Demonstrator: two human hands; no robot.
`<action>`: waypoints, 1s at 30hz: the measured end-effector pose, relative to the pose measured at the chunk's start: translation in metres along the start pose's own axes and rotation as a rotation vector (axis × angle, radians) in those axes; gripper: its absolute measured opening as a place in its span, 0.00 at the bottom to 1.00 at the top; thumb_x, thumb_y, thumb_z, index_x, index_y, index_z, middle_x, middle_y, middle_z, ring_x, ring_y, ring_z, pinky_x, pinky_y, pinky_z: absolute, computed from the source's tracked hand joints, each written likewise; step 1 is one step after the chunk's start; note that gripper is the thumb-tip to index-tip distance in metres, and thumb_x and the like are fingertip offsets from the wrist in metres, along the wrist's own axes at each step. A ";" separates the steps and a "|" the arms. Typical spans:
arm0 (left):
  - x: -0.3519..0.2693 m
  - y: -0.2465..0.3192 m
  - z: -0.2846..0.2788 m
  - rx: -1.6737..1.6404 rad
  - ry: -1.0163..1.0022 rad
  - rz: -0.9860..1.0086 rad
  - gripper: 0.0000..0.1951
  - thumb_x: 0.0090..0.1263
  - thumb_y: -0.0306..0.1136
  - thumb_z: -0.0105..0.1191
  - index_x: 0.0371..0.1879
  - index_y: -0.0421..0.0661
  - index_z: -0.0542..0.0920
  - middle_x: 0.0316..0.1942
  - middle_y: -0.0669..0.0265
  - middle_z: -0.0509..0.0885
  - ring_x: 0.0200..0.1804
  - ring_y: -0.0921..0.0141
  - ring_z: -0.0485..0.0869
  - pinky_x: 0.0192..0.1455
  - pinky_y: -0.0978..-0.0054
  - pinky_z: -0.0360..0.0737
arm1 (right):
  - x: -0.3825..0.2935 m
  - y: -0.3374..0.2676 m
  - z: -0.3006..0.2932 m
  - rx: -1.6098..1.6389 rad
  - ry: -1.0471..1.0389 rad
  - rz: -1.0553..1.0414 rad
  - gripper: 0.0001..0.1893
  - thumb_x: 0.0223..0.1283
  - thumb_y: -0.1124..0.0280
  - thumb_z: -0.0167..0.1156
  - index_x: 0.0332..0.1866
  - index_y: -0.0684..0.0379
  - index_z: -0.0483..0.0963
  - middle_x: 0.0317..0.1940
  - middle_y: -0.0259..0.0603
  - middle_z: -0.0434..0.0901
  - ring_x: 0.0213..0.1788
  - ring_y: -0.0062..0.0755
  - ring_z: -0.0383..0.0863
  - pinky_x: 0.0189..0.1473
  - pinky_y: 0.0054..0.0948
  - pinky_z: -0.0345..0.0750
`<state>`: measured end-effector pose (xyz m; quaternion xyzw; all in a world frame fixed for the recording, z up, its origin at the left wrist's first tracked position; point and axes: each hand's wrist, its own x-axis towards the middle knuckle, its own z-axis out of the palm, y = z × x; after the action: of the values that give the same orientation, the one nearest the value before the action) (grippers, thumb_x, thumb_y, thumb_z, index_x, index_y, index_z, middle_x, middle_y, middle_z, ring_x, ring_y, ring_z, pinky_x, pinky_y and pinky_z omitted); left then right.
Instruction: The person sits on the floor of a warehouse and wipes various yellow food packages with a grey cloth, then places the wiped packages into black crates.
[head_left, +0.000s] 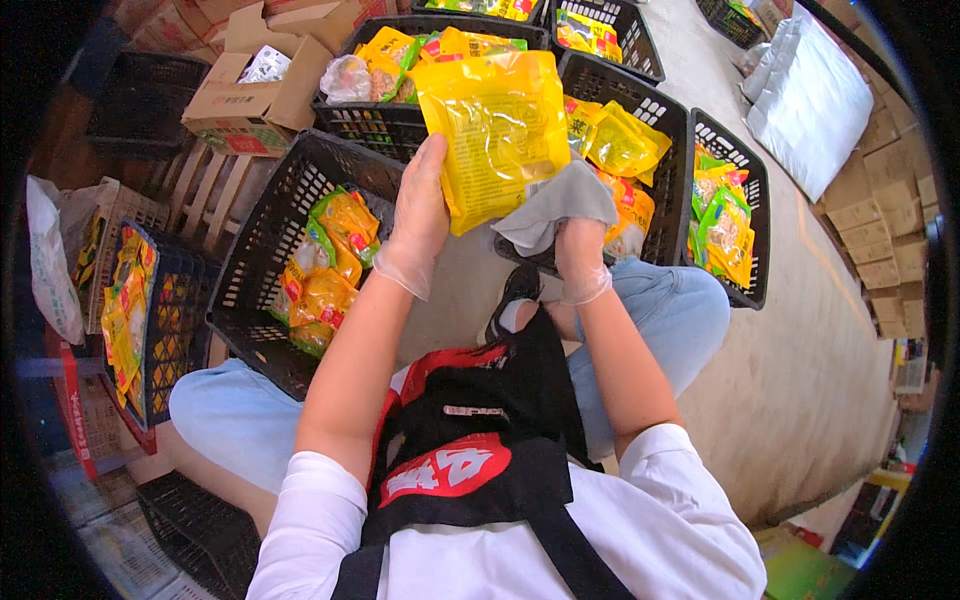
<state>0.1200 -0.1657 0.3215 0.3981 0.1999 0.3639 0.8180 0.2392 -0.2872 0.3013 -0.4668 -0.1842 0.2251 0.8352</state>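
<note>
My left hand (421, 199), in a clear thin glove, grips the left edge of a large yellow plastic food pouch (504, 127). Printed text covers the side facing me. My right hand (581, 244), gloved alike, holds a grey cloth (574, 196) against the pouch's lower right corner. Below and left of my left hand is a black plastic crate (262, 202) with yellow, orange and green food packets (319, 300) inside. Behind my right hand, another black crate (679, 180) holds more yellow pouches (626, 146). A further crate (367, 120) of packets stands behind the raised pouch.
A cardboard box (232, 109), partly open, stands on a wooden pallet (202, 180) at the upper left. A blue crate (176, 330) of packets is at the far left. On the right are a narrow black crate (757, 217), silvery padded bags (814, 101) and stacked cartons (874, 217).
</note>
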 end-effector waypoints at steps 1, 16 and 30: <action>-0.003 0.002 0.000 0.038 0.021 0.013 0.24 0.77 0.46 0.42 0.61 0.39 0.69 0.55 0.63 0.77 0.54 0.71 0.77 0.57 0.75 0.73 | 0.002 0.000 0.001 0.021 -0.013 -0.063 0.15 0.68 0.61 0.54 0.48 0.62 0.74 0.43 0.36 0.77 0.46 0.26 0.77 0.46 0.28 0.76; -0.013 0.026 -0.004 0.063 0.094 0.156 0.24 0.76 0.47 0.43 0.58 0.39 0.71 0.52 0.63 0.78 0.52 0.72 0.77 0.56 0.75 0.72 | 0.023 -0.008 -0.058 -0.157 -0.183 -0.115 0.29 0.64 0.55 0.58 0.67 0.52 0.60 0.63 0.37 0.66 0.63 0.35 0.67 0.65 0.39 0.67; -0.025 0.055 -0.019 0.042 0.141 0.218 0.23 0.76 0.46 0.43 0.59 0.40 0.70 0.53 0.62 0.78 0.52 0.70 0.79 0.57 0.72 0.75 | 0.032 -0.100 -0.003 -0.209 -0.149 -0.248 0.29 0.58 0.62 0.59 0.65 0.53 0.61 0.60 0.42 0.67 0.63 0.42 0.66 0.63 0.42 0.66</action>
<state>0.0681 -0.1527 0.3548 0.4080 0.2203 0.4734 0.7489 0.2878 -0.3187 0.3893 -0.5069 -0.3242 0.1340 0.7874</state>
